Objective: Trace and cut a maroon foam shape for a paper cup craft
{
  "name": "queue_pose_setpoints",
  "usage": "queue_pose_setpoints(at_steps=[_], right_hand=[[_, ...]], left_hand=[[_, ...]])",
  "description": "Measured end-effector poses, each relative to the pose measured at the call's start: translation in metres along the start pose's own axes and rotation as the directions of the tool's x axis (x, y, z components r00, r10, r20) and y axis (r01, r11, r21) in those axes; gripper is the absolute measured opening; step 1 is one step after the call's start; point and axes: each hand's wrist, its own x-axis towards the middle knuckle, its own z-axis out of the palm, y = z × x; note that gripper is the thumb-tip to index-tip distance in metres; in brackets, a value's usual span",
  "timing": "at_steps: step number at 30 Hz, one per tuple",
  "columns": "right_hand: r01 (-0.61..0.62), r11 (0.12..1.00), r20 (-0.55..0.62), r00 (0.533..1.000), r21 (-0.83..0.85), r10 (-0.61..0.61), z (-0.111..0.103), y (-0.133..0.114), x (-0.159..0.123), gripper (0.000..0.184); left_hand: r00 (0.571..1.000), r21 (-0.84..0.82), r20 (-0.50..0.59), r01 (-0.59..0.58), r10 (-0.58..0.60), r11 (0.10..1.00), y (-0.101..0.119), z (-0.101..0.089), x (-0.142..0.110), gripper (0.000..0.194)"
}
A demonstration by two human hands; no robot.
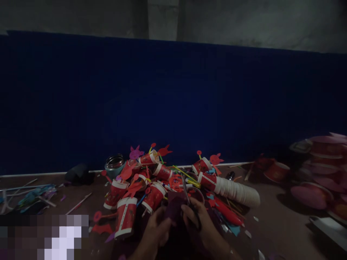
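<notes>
My right hand (199, 218) is closed around the dark handles of a pair of scissors (185, 189), whose blades point up and away from me. Dark purple paper (175, 206) is pinched in my left hand (158, 227), right beside the scissors. Whether the blades touch the paper is too dark to tell. Just beyond both hands lies a heap of red paper cups (154, 196) with white rims, tangled with straws and red cut-out shapes (134, 188). A purple animal-face cut-out (135, 153) sticks up at the back of the heap.
A long stack of nested paper cups (238, 192) lies on its side to the right. An open blue-green flask (115, 166) stands at the back left. Loose straws (27, 187) and scraps litter the left. More decorated cups (325, 173) pile up far right, before a blue partition (173, 101).
</notes>
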Motion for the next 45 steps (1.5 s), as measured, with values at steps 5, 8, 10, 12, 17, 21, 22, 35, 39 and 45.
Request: queue_pose_setpoints(at_steps=[5, 8, 10, 12, 17, 21, 22, 35, 39, 45], right_hand=[[-0.015, 0.999, 0.019, 1.000, 0.039, 0.015, 0.004, 0.003, -0.002, 0.036], [-0.017, 1.000, 0.026, 1.000, 0.018, 0.017, 0.005, 0.000, -0.004, 0.036], [-0.037, 0.999, 0.026, 0.999, 0.008, 0.037, 0.006, -0.001, -0.005, 0.038], [-0.050, 0.999, 0.005, 0.999, 0.022, 0.049, 0.008, 0.000, -0.006, 0.039], [-0.045, 0.999, 0.061, 0.997, -0.001, 0.045, 0.013, 0.005, -0.007, 0.040], [0.013, 0.999, 0.181, 0.983, -0.032, -0.007, 0.014, 0.003, -0.008, 0.039], [0.034, 0.998, 0.200, 0.980, -0.047, -0.024, 0.014, 0.003, -0.009, 0.039], [0.190, 0.981, 0.333, 0.928, -0.034, -0.168, 0.019, -0.002, -0.014, 0.033], [0.177, 0.983, 0.325, 0.933, -0.049, -0.152, 0.020, 0.000, -0.014, 0.029], [0.155, 0.987, 0.320, 0.938, -0.032, -0.137, 0.020, 0.008, -0.012, 0.027]], left_hand=[[0.999, -0.017, -0.024, -0.023, 0.023, 1.000, -0.003, 0.005, 0.000, 0.046], [0.993, 0.005, -0.119, -0.001, 0.001, 1.000, -0.004, 0.000, 0.003, 0.046], [0.993, -0.042, -0.111, -0.037, 0.032, 0.998, -0.005, -0.001, 0.003, 0.048], [0.996, -0.079, -0.063, -0.069, 0.065, 0.994, -0.005, 0.000, 0.003, 0.049], [0.992, -0.012, -0.122, -0.021, 0.019, 1.000, 0.000, 0.003, -0.001, 0.042], [0.936, -0.118, -0.351, -0.014, -0.029, 0.993, 0.009, 0.005, -0.005, 0.050], [0.920, -0.123, -0.389, -0.005, -0.043, 0.992, 0.011, 0.006, -0.006, 0.051], [0.959, -0.151, -0.280, 0.000, -0.043, 0.989, 0.002, 0.004, -0.001, 0.043], [0.964, -0.178, -0.263, -0.003, -0.045, 0.984, -0.003, 0.001, -0.001, 0.037], [0.963, -0.202, -0.265, -0.002, -0.053, 0.979, -0.002, 0.005, 0.000, 0.035]])
